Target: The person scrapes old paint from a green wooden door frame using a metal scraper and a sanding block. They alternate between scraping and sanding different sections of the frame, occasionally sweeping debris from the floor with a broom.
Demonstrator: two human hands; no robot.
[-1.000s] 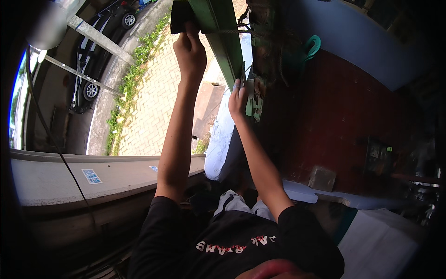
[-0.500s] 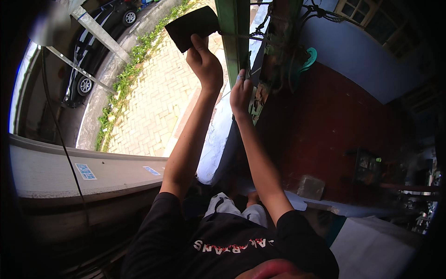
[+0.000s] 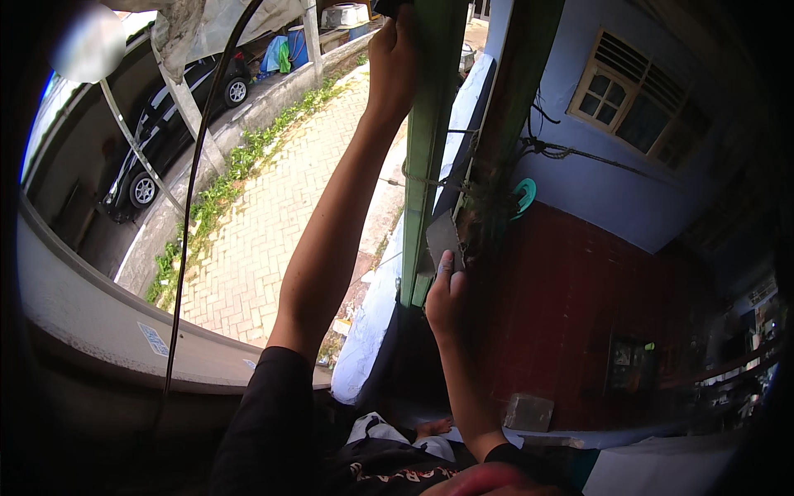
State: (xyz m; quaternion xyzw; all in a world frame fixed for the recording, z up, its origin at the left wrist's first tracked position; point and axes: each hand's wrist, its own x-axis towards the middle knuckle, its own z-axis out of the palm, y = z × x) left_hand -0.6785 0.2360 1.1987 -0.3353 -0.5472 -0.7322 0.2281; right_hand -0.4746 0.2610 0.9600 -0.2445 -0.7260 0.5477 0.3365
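My left hand is raised high, near the top edge, beside a green beam. Its fingers are closed on a dark flat sheet, of which only a corner shows. Lower down, my right hand grips a grey flat rectangular piece with the thumb lying on its face. That piece is against or very close to the beam's right side; contact is hard to make out. The beam's green paint looks worn in places.
A rope and thin wires are tied around the beams. A white ledge runs along the left. Outside are a paved path and a black car. A grey block rests on the red floor.
My left hand has gone up, carrying the dark sheet mostly out of view. My right hand sits lower in the picture, and its grey piece now shows. The whole view has shifted.
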